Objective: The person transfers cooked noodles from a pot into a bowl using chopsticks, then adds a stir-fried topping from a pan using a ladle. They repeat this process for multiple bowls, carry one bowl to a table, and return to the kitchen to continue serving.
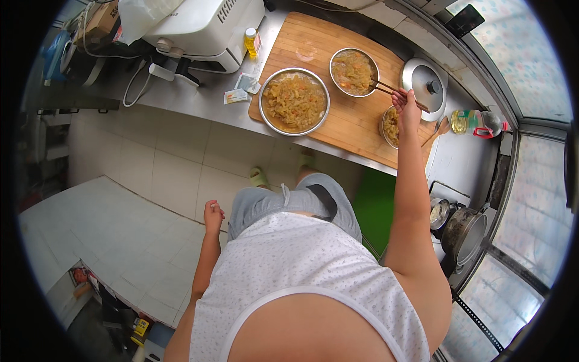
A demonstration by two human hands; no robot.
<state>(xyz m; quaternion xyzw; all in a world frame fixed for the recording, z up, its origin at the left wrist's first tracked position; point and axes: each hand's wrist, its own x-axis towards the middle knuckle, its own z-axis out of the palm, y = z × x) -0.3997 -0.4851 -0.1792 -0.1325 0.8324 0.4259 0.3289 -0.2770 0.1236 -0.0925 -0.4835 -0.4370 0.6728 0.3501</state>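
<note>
A pair of dark chopsticks point(386, 88) is held in my right hand point(406, 107), their tips in the food at the right rim of a small metal bowl point(354, 72). That bowl holds a wet, yellowish vegetable mix with orange bits. To its left is a larger metal bowl point(294, 102) of similar food in broth. A third container point(390, 127) of the same food is partly hidden by my right hand and forearm. All three stand on a wooden cutting board point(289, 50). My left hand point(213, 216) hangs low beside my body, fingers loosely curled, away from the counter and apparently holding nothing.
A metal lid point(423, 86) with a black knob lies at the board's right end. Beyond are a wooden spatula point(438, 129) and an oil bottle point(477, 123). Pots point(466, 235) stand on the stove. Leftward are a white appliance point(203, 34), small yellow bottle point(251, 41) and packets point(236, 96).
</note>
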